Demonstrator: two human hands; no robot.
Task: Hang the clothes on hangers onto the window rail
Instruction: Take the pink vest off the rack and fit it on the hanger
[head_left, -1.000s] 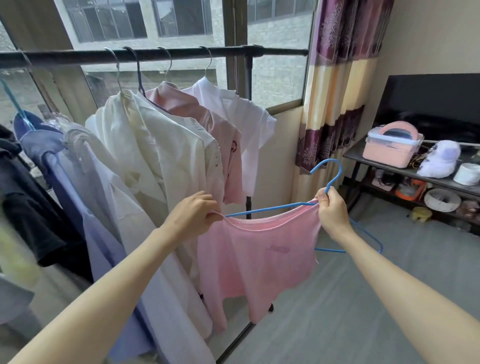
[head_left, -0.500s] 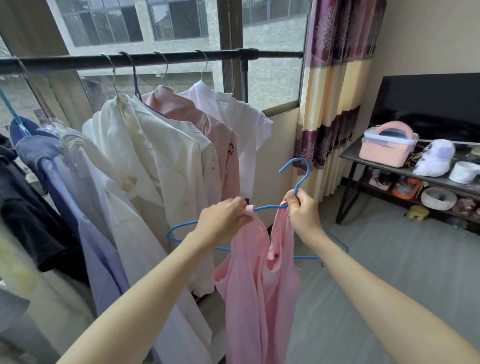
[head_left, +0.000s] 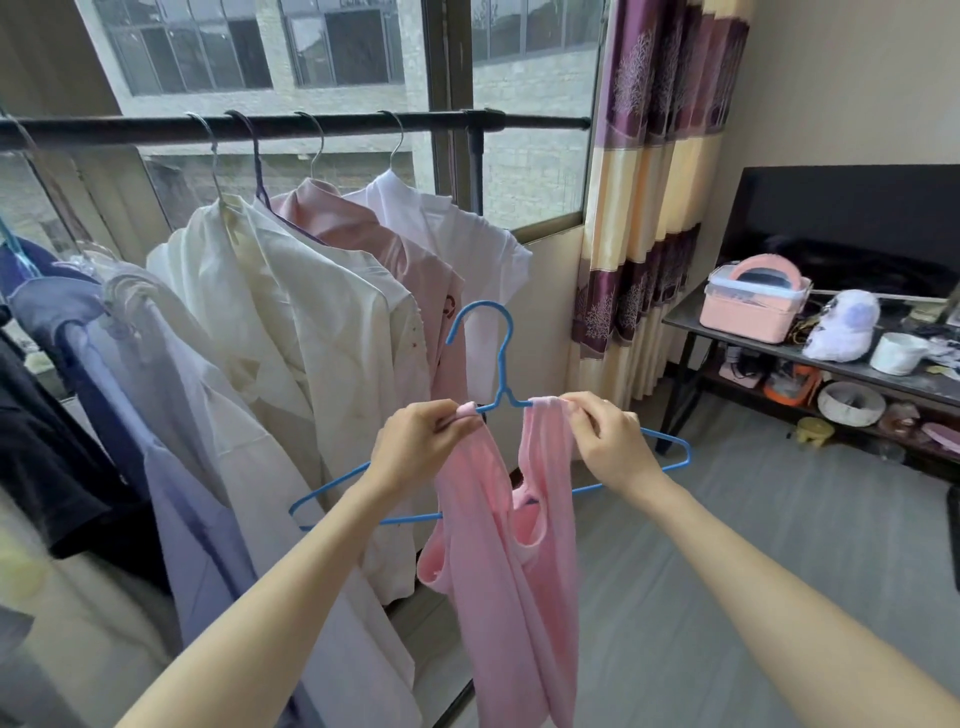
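Head view, pink top (head_left: 511, 561) bunched narrow, draped on blue hanger (head_left: 496, 364)

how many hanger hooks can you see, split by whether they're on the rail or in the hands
On the rail, clearly visible: 4 hooks
In the hands, blue hanger: 1 hook
Total: 5; hooks further left are too blurred to count.

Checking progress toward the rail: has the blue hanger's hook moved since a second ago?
Yes. The blue hanger has swung left, from beside the curtain to before the hung shirts.
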